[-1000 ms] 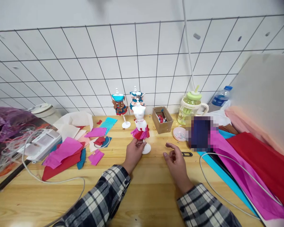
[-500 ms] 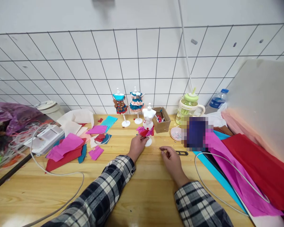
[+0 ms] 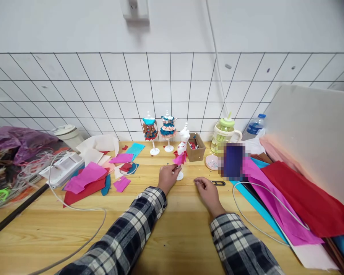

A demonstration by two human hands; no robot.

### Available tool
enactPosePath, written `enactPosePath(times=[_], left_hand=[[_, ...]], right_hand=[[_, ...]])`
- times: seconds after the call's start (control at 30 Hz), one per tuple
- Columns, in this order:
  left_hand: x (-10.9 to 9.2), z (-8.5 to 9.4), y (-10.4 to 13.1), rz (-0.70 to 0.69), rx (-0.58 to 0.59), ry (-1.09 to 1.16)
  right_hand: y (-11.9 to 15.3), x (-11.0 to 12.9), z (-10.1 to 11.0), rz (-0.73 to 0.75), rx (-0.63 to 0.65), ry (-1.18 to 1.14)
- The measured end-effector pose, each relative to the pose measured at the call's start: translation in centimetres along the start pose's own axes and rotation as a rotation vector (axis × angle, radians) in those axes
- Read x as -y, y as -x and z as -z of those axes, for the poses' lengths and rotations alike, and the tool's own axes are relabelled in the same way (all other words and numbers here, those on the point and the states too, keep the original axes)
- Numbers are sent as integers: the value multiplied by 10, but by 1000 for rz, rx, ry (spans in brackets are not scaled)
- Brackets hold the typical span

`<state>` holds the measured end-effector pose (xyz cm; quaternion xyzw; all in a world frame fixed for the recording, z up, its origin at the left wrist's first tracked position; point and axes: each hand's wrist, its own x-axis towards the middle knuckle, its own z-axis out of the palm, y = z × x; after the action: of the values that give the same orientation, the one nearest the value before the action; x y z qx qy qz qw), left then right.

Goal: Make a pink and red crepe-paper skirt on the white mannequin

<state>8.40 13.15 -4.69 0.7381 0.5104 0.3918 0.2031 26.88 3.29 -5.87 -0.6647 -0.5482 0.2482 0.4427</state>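
Observation:
My left hand [image 3: 168, 178] is closed on the thin stem of a small white dress form [image 3: 184, 136], just above its round base on the table. Pink and red fabric pieces form a skirt low on the form, which leans a little. My right hand [image 3: 208, 193] rests on the table to the right, thumb and forefinger close together; whether something tiny is between them I cannot make out. Right beside it lies a black thread snip or cutter [image 3: 218, 183]. Two more dress forms stand behind, one in a turquoise and brown dress [image 3: 150, 128], one in a teal and peach ruffled dress [image 3: 168, 126].
A small cardboard box [image 3: 196, 154], a pink dish [image 3: 211, 162] of tiny bits and a green-lidded jug [image 3: 225, 133] stand at the back. Fabric scraps [image 3: 87, 178] and a white device [image 3: 65, 168] lie left. Folded fabrics [image 3: 306, 194] and a looping cable [image 3: 235, 191] lie right.
The dress form has turned and tilted in my left hand, so its skirt shows another side. My right hand stays in nearly the same place. The camera view has tipped upward.

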Motion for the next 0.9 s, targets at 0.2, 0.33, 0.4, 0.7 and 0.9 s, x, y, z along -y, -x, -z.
enactPosePath(times=[0.2,0.33,0.4,0.7,0.9], left_hand=[[4,6,4,28,-86,18],[8,4,3,61,-117,45],[8,4,3,70,-120,52],[-1,2,5,86,-92,71],[-7,-6,10,121,-44,116]], right_hand=[[1,0,0,23,5,33],[1,0,0,32,11,38],[1,-1,0,34,14,32],[1,12,-8,35,-40,-72],[-5,56,-53,-188,-66,-737]])
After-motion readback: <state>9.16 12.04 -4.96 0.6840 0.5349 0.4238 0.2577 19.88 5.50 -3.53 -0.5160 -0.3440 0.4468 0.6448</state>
